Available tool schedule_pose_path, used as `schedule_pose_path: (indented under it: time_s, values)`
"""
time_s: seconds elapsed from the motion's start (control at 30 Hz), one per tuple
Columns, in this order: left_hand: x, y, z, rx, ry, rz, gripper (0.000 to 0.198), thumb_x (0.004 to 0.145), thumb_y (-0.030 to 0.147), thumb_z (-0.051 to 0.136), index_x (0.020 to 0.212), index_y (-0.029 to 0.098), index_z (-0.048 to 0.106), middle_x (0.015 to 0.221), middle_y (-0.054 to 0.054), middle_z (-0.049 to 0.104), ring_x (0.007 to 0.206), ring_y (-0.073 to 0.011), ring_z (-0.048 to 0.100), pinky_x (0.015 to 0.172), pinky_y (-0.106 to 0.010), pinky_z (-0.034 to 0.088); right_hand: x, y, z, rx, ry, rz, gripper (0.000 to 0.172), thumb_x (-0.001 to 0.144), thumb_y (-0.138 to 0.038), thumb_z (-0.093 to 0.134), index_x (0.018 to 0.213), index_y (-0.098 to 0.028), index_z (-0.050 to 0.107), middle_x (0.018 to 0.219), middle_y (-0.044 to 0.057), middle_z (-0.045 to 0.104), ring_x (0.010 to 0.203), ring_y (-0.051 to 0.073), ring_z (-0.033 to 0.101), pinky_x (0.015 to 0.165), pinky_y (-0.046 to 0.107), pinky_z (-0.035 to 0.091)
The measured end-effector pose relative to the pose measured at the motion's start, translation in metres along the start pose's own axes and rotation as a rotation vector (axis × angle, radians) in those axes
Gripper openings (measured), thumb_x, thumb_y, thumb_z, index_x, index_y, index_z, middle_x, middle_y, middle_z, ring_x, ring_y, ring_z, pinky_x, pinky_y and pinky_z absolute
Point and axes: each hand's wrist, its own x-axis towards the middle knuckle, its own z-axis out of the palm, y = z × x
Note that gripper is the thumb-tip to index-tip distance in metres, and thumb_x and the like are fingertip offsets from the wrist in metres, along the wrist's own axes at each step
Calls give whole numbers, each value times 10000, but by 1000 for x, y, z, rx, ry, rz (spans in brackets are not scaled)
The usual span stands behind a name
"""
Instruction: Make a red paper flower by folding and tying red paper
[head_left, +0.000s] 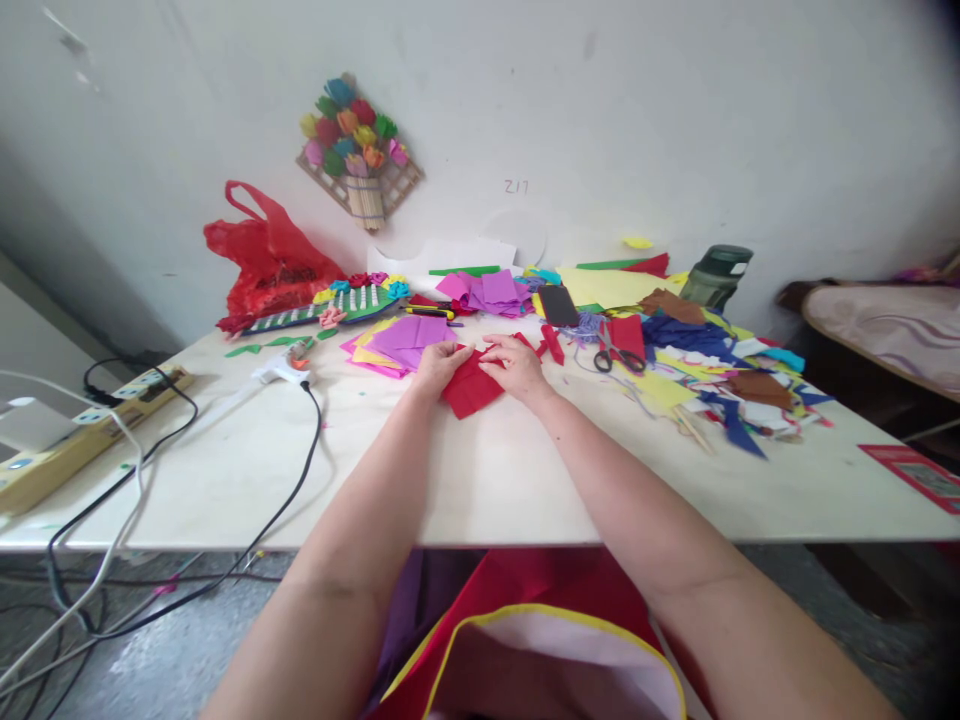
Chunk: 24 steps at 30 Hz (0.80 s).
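Note:
Between my hands is a red piece of thin, cloth-like sheet (471, 396), lying low over the white table with a corner towards me. My left hand (441, 368) pinches its upper left edge between thumb and fingers. On the other side my right hand (517, 368) has bent fingers closed on its upper right part. More red scraps (553, 344) lie just beyond the right hand. A stack of purple, yellow and pink sheets (409, 345) rests close to the left hand. Black-handled scissors (619, 360) lie to the right, by another red piece.
A white glue gun (285, 368) with a black cord lies left, near a power strip (97, 430). Behind are a red plastic bag (274, 255), a decorated green panel (360, 300) and a phone (559, 306). Coloured scraps (705, 350) and a dark green bottle (718, 277) are at right.

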Motion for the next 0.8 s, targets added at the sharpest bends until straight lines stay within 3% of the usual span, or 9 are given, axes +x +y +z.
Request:
schedule_pose_path:
  time_s: [0.33, 0.6, 0.8]
  values:
    - [3, -2, 3, 8, 10, 23, 328, 580, 411, 709, 584, 142, 522, 476, 32, 533, 401, -69, 462, 389, -187, 336, 0, -11, -1, -245, -46, -50, 198, 722, -147, 521, 677, -215, 701, 1098, 24, 640, 913, 223, 557, 808, 389, 438]
    - [-1, 2, 2, 13, 40, 5, 306, 604, 402, 692, 581, 147, 524, 460, 35, 526, 392, -75, 459, 380, -188, 331, 0, -9, -3, -80, 15, 63, 169, 739, -152, 502, 692, -196, 658, 1066, 67, 647, 982, 218, 564, 883, 391, 415]
    - [-1, 2, -1, -27, 43, -15, 315, 594, 405, 703, 588, 154, 512, 451, 35, 527, 381, -86, 471, 370, -192, 341, 7, 5, -12, 5, 166, 136, 139, 719, -176, 497, 716, -165, 635, 1031, 99, 641, 954, 195, 579, 857, 323, 433]
